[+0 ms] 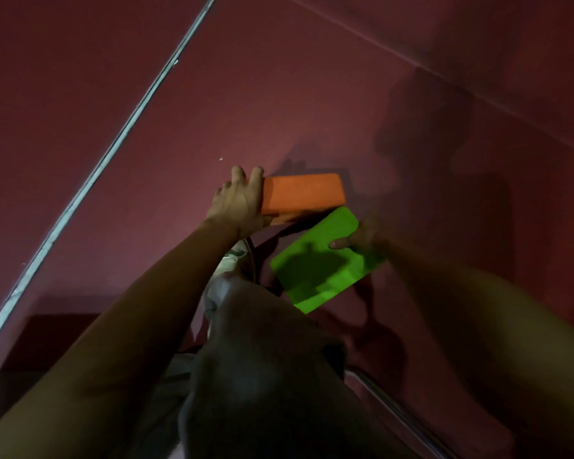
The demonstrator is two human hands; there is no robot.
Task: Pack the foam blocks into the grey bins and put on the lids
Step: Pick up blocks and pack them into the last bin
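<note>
Gripping thick orange block [304,193] is left hand [237,203]; right hand [362,238] pinches flat green block [315,260].

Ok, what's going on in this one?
A person holds a foam block in each hand over a dark red floor. The left hand grips the orange block by its end. The right hand, blurred, pinches the green block at its edge. No bins or lids are in view.

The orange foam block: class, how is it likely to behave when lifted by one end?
Probably light: the left hand alone grips the orange foam block by one end. Likely fairly stiff, since it looks straight, with no sag. Flat faces suggest it will not roll.
</note>
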